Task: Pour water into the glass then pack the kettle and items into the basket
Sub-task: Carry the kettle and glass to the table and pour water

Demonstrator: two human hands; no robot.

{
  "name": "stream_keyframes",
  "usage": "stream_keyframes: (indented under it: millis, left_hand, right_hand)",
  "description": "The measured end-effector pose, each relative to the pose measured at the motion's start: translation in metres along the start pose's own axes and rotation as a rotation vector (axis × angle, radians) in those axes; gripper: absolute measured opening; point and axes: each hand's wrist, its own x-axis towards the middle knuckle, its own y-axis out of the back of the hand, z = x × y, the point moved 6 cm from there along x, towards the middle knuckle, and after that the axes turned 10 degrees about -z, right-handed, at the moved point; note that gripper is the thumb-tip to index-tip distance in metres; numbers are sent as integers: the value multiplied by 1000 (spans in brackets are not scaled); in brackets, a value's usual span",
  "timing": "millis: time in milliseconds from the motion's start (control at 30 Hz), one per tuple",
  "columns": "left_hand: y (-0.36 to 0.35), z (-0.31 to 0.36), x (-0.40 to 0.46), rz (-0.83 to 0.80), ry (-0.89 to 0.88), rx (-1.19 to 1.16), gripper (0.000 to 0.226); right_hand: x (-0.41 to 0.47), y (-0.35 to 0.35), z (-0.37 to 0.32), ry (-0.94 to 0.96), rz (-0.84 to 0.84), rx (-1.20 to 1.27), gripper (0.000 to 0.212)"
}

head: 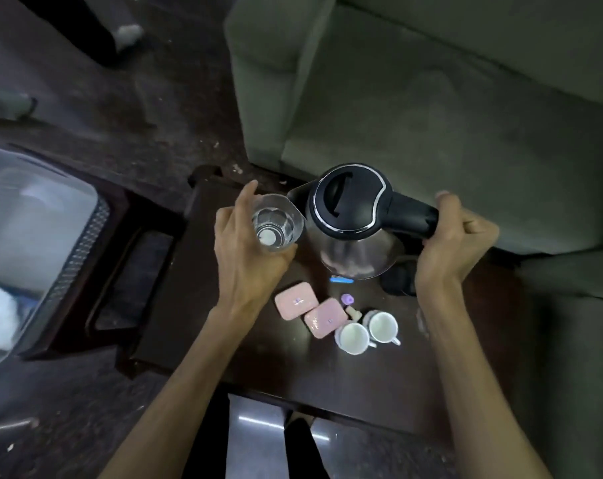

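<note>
1. The left hand (248,250) holds a clear glass (275,224) above the far left part of the dark wooden surface (258,368); its grip is wrapped round the glass wall, thumb on the far side and fingers on the near side.
2. The glass is upright and looks to have a little water at the bottom, though the glare makes the level hard to judge.
3. The right hand (455,243) is closed in a fist round the black handle of the kettle (351,216), its grip pressed tight on that handle.
4. The kettle has a black lid and a clear body, and it is tilted so that its spout points left, touching or nearly touching the rim of the glass.
5. The kettle is lifted off its black base (398,280), which sits near the far right edge of the surface, partly hidden behind the right wrist.
6. Nearer the middle of the surface lie two pink boxes (310,311), side by side and touching at a corner.
7. Just right of the boxes stand two white cups (367,331), upright and close together, handles turned toward the right.
8. A small purple object (347,299) and a pale one lie between the boxes and the cups; what they are cannot be told.
9. The basket (82,250), with a woven rim and a clear plastic cover, sits on another dark stand well to the left of the surface.
10. A grey-green sofa (431,98) stands beyond the far edge.
</note>
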Motion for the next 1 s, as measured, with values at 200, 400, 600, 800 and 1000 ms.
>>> stream_keyframes:
  millis: [200,400,600,800,1000]
  left_hand:
    - [-73,45,-18,-105,-64,42,106]
    - [-119,63,-33,-156,-111,55,107]
    - [-145,63,-39,-188,-139,59,101]
    - [-153,53,-42,-195,-123,64,103]
    - [-156,39,-47,-201,-106,56,107]
  right_hand:
    - [26,83,9,18,26,-104,58]
    - [44,121,9,70,-6,-319,52]
    - [46,124,8,173,-56,-584,57]
    - [43,111,-1,295,-114,-785,57]
    - [39,94,-4,342,-170,-887,56]
